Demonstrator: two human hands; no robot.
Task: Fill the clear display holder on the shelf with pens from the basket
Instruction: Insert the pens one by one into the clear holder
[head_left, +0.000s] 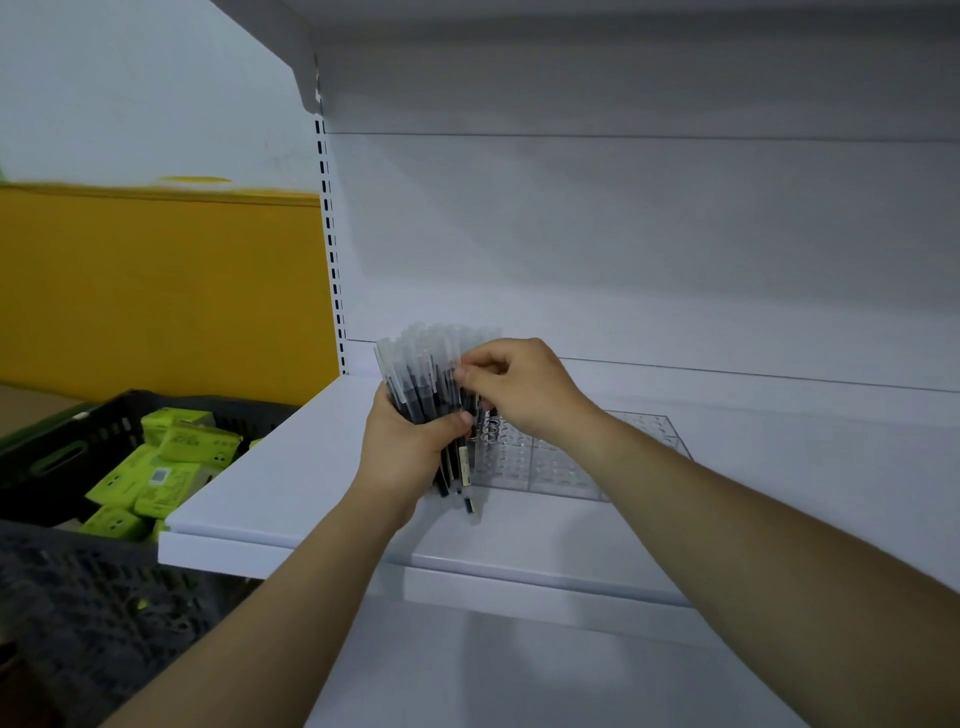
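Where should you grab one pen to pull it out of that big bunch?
Pinch it at the top, among the clear caps, coming from above and the right like the right hand. The clear caps fan out free above the left hand, which wraps the bunch of pens lower down.

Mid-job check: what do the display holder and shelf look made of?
The shelf looks like white painted metal, smooth, matte, with a thin folded front edge. The display holder is clear hard plastic, likely acrylic: the shelf shows through it and its hole rims glint.
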